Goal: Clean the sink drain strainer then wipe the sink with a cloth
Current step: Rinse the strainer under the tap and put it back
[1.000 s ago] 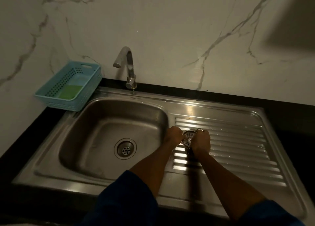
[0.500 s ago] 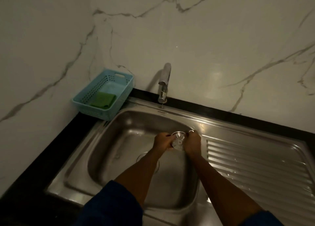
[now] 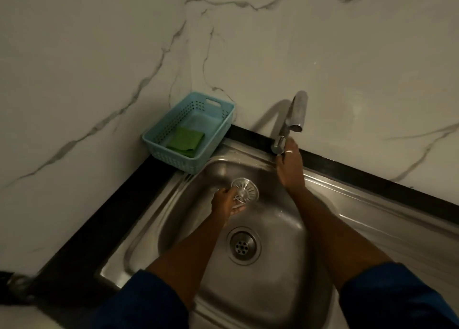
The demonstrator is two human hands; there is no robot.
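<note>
My left hand point(image 3: 224, 202) holds the round metal drain strainer point(image 3: 246, 192) above the steel sink basin point(image 3: 280, 212), tilted so its slotted face shows. My right hand point(image 3: 289, 166) reaches to the base of the chrome tap point(image 3: 293, 115), fingers touching the small handle at its foot; a ring is on one finger. The open drain hole point(image 3: 243, 245) lies in the basin floor below the strainer. A folded green cloth point(image 3: 186, 141) rests inside the light blue plastic basket point(image 3: 218, 132) at the sink's back left corner.
The ribbed steel drainboard point(image 3: 387, 219) runs to the right of the basin. A black counter strip point(image 3: 104, 219) borders the sink on the left and back. White marble walls rise behind and to the left. No water comes from the tap spout.
Both hands carried the strainer from the drainboard over the basin. My right hand then let go of it and moved up to the tap base; my left hand keeps the strainer.
</note>
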